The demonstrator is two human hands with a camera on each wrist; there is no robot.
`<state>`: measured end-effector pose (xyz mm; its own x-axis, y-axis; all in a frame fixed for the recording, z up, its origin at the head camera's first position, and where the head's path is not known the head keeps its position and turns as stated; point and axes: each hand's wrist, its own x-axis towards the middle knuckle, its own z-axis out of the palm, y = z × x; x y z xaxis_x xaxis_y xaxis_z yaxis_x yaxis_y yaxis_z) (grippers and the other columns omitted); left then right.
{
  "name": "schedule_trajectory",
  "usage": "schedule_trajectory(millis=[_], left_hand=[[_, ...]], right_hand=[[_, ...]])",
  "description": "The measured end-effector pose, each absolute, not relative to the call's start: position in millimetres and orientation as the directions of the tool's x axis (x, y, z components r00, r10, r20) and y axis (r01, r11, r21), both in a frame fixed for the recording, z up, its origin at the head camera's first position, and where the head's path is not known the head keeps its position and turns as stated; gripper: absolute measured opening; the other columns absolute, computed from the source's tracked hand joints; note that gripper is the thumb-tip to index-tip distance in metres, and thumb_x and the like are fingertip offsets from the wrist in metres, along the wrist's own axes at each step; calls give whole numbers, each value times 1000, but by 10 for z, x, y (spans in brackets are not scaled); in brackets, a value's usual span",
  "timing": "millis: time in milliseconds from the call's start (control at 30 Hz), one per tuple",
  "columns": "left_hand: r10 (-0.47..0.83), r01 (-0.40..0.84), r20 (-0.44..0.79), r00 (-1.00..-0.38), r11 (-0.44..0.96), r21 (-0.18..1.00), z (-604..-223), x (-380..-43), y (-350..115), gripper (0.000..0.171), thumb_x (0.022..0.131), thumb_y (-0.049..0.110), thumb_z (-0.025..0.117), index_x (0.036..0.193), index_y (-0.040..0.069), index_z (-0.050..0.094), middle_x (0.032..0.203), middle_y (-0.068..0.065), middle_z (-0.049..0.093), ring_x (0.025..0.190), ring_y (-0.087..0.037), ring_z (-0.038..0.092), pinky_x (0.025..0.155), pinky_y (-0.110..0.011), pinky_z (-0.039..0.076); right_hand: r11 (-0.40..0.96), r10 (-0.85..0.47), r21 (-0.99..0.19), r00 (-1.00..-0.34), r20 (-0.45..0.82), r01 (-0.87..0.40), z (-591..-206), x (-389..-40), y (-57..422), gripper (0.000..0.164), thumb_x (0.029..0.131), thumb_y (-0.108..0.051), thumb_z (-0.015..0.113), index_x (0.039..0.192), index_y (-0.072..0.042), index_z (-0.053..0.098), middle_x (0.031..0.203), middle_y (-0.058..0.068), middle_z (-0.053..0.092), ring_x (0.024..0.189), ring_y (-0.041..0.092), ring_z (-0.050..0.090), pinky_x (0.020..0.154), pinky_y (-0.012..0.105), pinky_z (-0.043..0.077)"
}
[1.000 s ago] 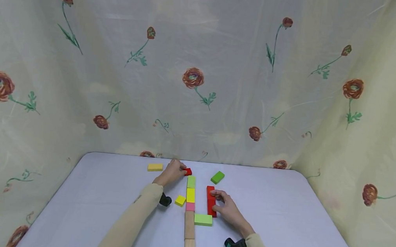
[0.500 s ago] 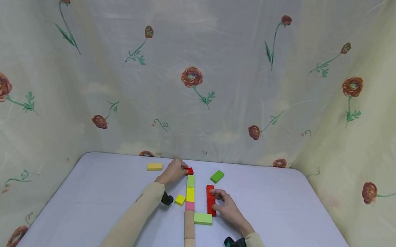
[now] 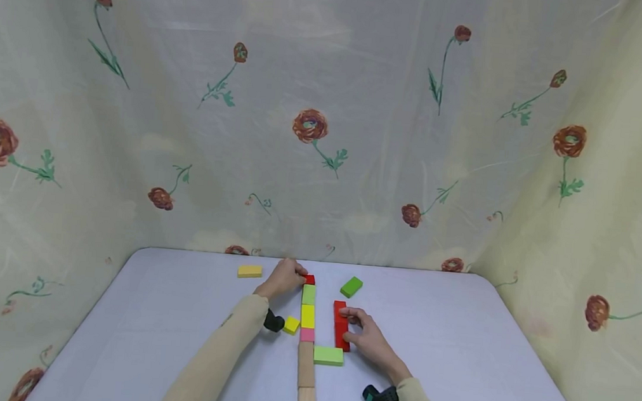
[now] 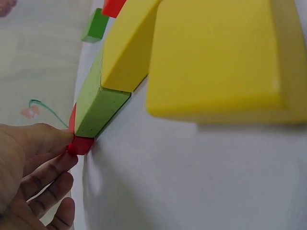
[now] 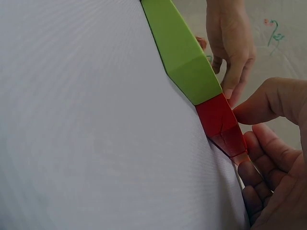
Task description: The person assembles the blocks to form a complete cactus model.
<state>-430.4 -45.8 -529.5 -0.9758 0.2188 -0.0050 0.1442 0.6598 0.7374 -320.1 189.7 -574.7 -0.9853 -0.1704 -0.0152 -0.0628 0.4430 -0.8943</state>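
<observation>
The left hand (image 3: 284,277) pinches a small red block (image 3: 310,280) at the far end of a row (image 3: 306,360), up against a light green block (image 3: 309,295), with a yellow block (image 3: 308,316), a pink block (image 3: 307,335) and 2 wood blocks (image 3: 306,368) nearer. The right hand (image 3: 373,343) grips 2 red blocks (image 3: 341,327) lying end to end, right of the row. On the surface (image 3: 131,337), a small yellow block (image 3: 291,325) sits left of the row, and a dark green block (image 3: 351,286) lies toward the back.
</observation>
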Motion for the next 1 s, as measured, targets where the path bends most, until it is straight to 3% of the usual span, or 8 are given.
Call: schedule_trajectory(millis=[1000], left_hand=[[257,153,-26,-966,648,746,-5317,-4325,-454,23,90,7,64,112,4,71,107,-10,67,92,-20,59,88,-36,54]], right_hand=[[452,-177,-888,-984,-4,-78,-5766,-3198,1901,45,84,-2,62,127,-15,54,131,6,53,124,29,44,107,54,37]])
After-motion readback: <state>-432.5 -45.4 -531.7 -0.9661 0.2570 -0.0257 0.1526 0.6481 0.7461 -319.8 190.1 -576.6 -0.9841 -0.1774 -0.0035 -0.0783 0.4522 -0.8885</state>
